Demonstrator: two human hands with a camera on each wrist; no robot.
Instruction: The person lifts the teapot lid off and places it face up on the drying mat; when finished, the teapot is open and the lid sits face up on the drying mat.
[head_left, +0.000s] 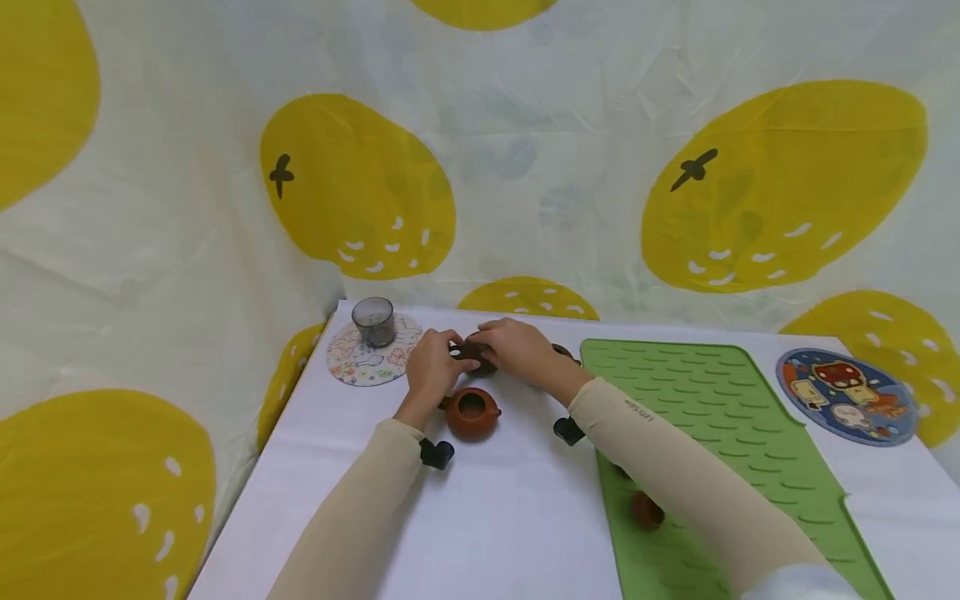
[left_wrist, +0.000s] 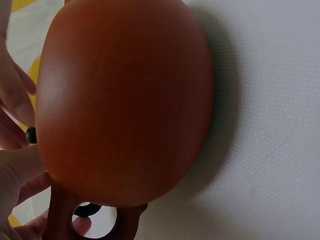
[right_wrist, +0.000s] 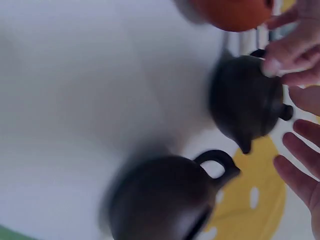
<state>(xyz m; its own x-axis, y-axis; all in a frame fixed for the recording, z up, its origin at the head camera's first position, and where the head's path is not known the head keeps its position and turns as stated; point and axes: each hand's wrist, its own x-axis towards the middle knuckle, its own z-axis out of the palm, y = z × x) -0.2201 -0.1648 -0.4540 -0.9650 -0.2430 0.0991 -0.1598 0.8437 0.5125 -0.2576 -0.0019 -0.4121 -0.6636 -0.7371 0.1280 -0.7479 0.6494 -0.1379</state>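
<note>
A dark teapot (head_left: 474, 358) stands toward the back of the table, its lid knob and spout showing in the right wrist view. My left hand (head_left: 432, 367) holds it at the handle side, the thumb against its body. Above its lid hovers my right hand (head_left: 517, 346), thumb and fingers spread around the knob (right_wrist: 286, 112) with a gap. Nearer me sits a reddish-brown teapot (head_left: 472, 417), lidless with its mouth exposed; it fills much of the left wrist view. A second dark teapot (right_wrist: 160, 197) stands beside them, mostly hidden by my right arm in the head view.
A grey translucent cup (head_left: 374, 322) rests on a round floral mat (head_left: 348, 358) at back left. To the right lies a green ridged mat (head_left: 675, 375) bearing a small brown cup (head_left: 647, 510). Beyond it is a blue round mat (head_left: 847, 398). A patterned curtain (head_left: 547, 217) hangs behind.
</note>
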